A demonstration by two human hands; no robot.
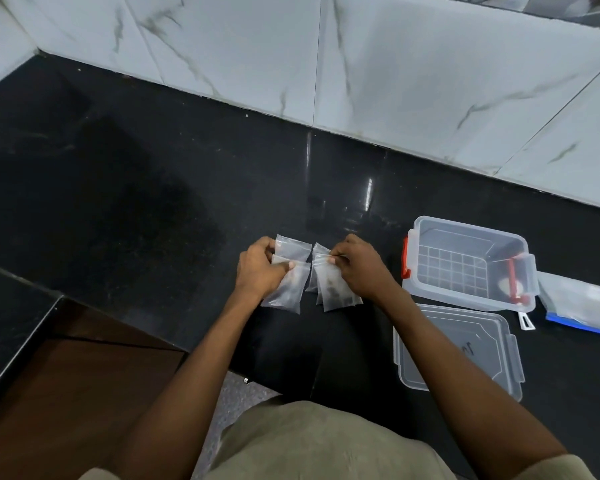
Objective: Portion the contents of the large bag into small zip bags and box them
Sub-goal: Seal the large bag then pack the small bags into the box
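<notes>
Head view: left hand (pixel 260 268) grips a bunch of small zip bags (pixel 286 285) — fingers curled round them. Right hand (pixel 359 268) pinches a second bunch (pixel 333 289), left of the open clear box (pixel 465 265). Lid (pixel 454 351) lies nearer the person than the box; large bag (pixel 582 303) lies right of it.

Left hand (pixel 258 270): knuckles up, fingers curled, thumb pinching. Right hand (pixel 359 268): knuckles up, fingers curled, thumb and forefinger pinching. Both forearms bare, extended forward, converging, hands near.
</notes>
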